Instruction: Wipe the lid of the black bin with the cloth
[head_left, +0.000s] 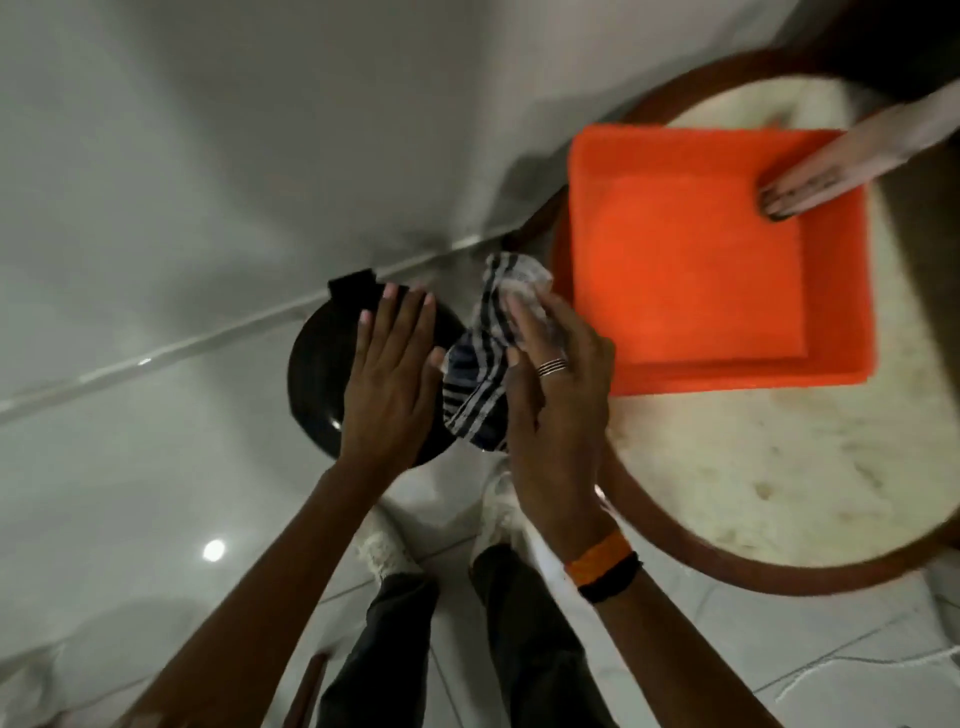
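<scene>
The black bin's round glossy lid (318, 364) stands on the floor by the wall, seen from above, with a square hinge tab at its far edge. My left hand (390, 371) lies flat on the lid with fingers spread, holding nothing. My right hand (553, 395) grips a bunched white cloth with dark stripes (485, 353). The cloth hangs over the lid's right edge, beside my left hand. Much of the lid is hidden under my hands and the cloth.
A round table (769, 457) with a pale marble top and brown rim stands to the right. An orange tray (852, 322) sits on it, with another person's hand (800, 189) in its far corner. My feet are on the tiled floor below.
</scene>
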